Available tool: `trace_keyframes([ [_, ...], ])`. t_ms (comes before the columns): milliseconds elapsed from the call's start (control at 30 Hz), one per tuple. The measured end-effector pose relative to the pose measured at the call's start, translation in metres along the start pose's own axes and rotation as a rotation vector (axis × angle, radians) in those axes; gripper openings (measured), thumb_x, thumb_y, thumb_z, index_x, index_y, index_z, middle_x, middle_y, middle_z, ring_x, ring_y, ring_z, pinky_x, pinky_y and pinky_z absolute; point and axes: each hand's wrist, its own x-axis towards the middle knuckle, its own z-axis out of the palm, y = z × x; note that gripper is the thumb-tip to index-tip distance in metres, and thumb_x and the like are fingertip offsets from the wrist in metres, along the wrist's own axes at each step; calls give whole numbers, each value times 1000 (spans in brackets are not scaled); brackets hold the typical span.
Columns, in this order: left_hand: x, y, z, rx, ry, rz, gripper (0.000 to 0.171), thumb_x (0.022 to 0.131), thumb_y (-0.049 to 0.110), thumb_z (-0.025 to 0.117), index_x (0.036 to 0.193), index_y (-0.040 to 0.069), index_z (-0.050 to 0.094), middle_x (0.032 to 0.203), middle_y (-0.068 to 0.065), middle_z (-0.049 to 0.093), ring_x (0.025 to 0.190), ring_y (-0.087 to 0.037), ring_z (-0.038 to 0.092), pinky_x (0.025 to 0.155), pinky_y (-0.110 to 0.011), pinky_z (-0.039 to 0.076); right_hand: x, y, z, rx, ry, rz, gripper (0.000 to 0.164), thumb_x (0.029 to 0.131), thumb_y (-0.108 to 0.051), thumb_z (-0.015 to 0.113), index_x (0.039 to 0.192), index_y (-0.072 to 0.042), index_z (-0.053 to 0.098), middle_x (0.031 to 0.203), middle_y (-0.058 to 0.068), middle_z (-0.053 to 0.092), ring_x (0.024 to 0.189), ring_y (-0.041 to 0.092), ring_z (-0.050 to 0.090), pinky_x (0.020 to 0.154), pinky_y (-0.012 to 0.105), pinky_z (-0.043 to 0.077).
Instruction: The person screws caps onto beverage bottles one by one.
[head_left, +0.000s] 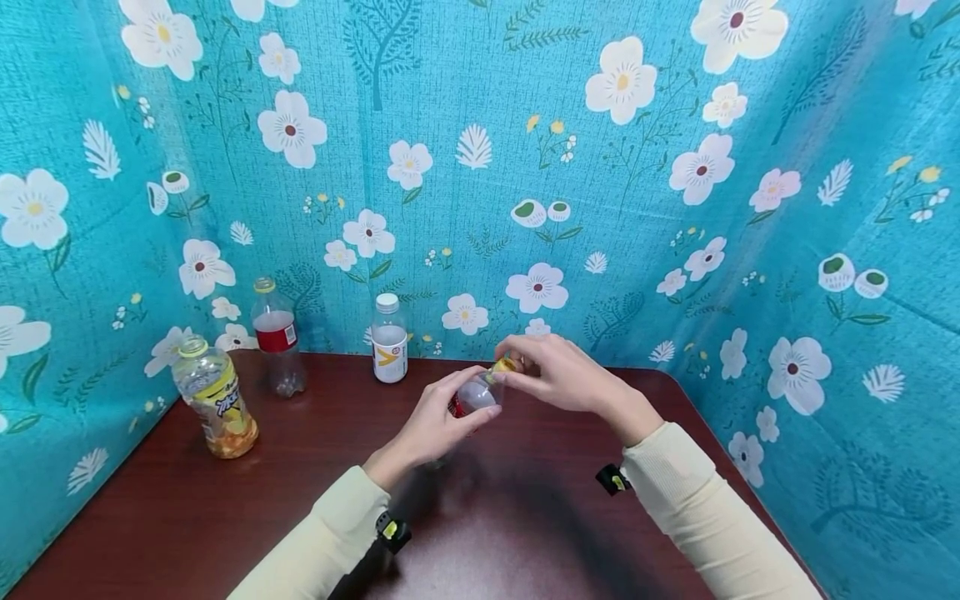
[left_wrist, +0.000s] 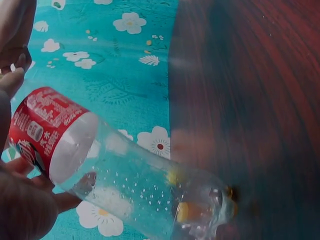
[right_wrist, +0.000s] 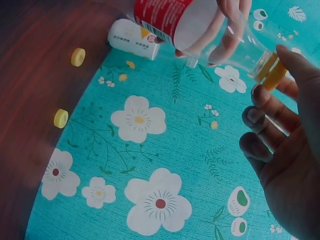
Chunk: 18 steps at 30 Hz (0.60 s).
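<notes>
My left hand (head_left: 442, 412) grips a clear plastic bottle (left_wrist: 135, 175) with a red label (left_wrist: 47, 125). It is tilted, its neck up toward the right and its base down toward the table. At the neck, my right hand (head_left: 558, 375) pinches a yellow cap (right_wrist: 274, 75) between thumb and index finger. The other fingers (right_wrist: 257, 145) of that hand curl below the cap. Small droplets cling inside the bottle, which is otherwise see-through. In the head view, the hands cover much of the bottle.
At the left stand a yellow-labelled bottle (head_left: 217, 400) and another red-labelled bottle (head_left: 276, 333), both uncapped. A white-capped bottle (head_left: 390, 350) stands near the table's back edge. Two loose yellow caps (right_wrist: 78, 57) lie near that edge. Flowered blue cloth (head_left: 450, 167) hangs around the table (head_left: 315, 500).
</notes>
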Motion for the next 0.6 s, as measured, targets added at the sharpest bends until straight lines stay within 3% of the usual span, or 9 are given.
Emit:
trace_keyframes([
  [300, 1, -2, -4, -7, -66, 15, 57, 85, 44, 65, 136, 28, 45, 128, 13, 51, 102, -7, 54, 78, -27, 51, 4, -3, 2, 21, 27, -47, 20, 91, -39, 60, 103, -24, 64, 71, -14, 51, 58, 4, 45, 51, 23, 40],
  [600, 0, -5, -2, -52, 3, 6, 57, 82, 44, 69, 133, 35, 46, 128, 6, 54, 102, -9, 55, 77, -28, 52, 9, -10, 8, -35, 128, -32, 16, 89, -34, 64, 93, -19, 67, 65, -14, 51, 53, 3, 43, 48, 22, 38],
])
